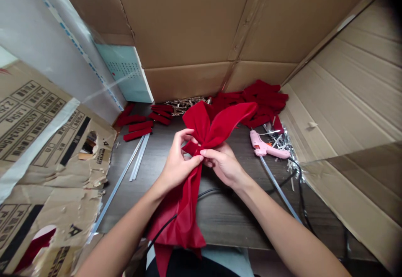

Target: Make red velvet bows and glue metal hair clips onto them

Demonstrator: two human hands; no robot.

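A large red velvet bow (210, 125) is held over the dark wooden table (226, 214), its loops pointing away from me and its long tails hanging toward my lap. My left hand (179, 160) pinches the gathered middle of the bow from the left, fingers curled round the fabric. From the right, my right hand (222, 163) grips the same middle knot, fingertips meeting those of the left hand.
A pink glue gun (266, 146) lies right of the bow, its black cord trailing across the table. Clear glue sticks (138, 157) lie at the left. Red fabric strips (140, 125), a pile of red pieces (264, 99) and metal clips (185, 103) sit at the back. Cardboard walls enclose the table.
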